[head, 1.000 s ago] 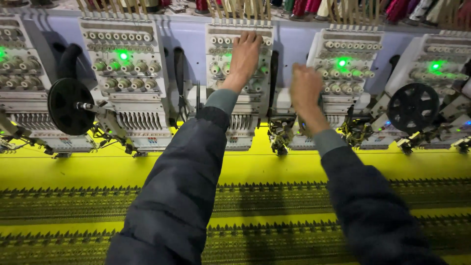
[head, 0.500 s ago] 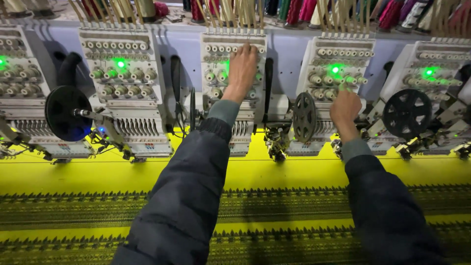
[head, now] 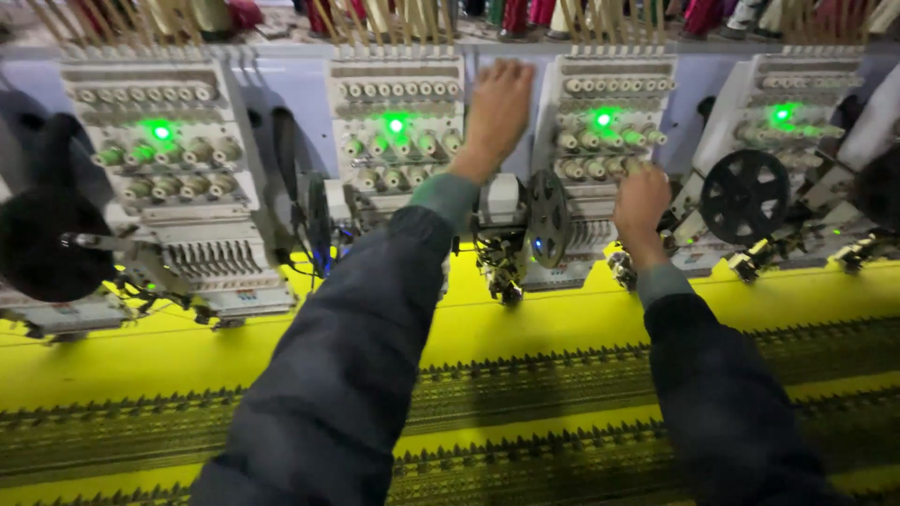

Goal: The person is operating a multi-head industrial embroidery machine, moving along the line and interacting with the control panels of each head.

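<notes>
A row of white embroidery heads stands behind yellow fabric (head: 525, 319). My left hand (head: 497, 111) reaches up, fingers extended, onto the pale panel between the middle head (head: 394, 141) and the head to its right (head: 600, 141). My right hand (head: 641, 204) is lower, fingers curled against the lower row of tension knobs on that right head, just right of a black reel (head: 547, 217). Whether it grips a knob is hidden. Both arms wear dark sleeves with green cuffs.
Green lamps glow on each head. Another black reel (head: 743, 197) hangs at the right and a dark round reel (head: 47, 244) at the far left. Thread cones line the top shelf (head: 375, 19). Dark stitched bands (head: 525, 403) cross the fabric near me.
My right hand dropped from the upper knobs to the lower knobs beside the reel. My left hand slid right off the middle head's face onto the panel. The view moved closer.
</notes>
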